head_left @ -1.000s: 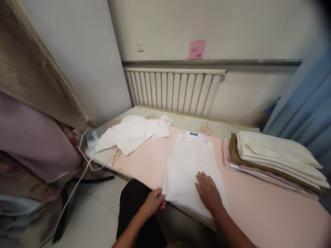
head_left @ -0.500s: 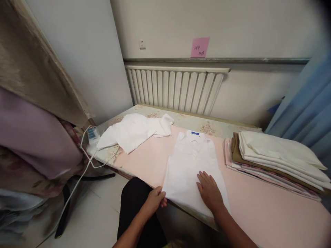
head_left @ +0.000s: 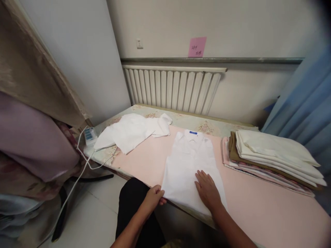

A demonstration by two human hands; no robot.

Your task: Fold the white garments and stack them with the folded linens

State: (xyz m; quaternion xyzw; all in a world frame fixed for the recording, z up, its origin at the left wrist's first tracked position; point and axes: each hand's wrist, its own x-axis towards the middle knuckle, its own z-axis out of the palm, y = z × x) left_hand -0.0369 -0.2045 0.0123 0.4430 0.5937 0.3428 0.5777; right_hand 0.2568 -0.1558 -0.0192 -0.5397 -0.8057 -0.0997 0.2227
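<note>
In the lower centre of the frame, a white shirt (head_left: 192, 162) is lying flat, its collar pointing toward the top of the frame and its hem facing the bottom edge. Its long axis is running almost straight up and down the picture. The shirt is forming a smooth, pale panel, narrower at the collar and broader at the hem, with slight creases showing below a small blue label (head_left: 192, 132) at the neck.

At the shirt's lower left corner, the left hand (head_left: 155, 195) is pinching the fabric edge between thumb and curled fingers. The right hand (head_left: 207, 187) is resting palm down on the lower right part of the shirt, its fingers lying straight and close together, the thumb standing a little apart.

Under the shirt, a plain, matte pink cloth (head_left: 253, 206) is spreading over a flower-patterned cover (head_left: 207, 127). Left of centre, a white garment (head_left: 134, 132) is lying in a loose, rumpled heap. At the right, a folded stack of fabrics (head_left: 276, 151) is showing cream layers above brown and pink ones. Behind, a ribbed radiator (head_left: 170, 89) is filling the upper middle.
</note>
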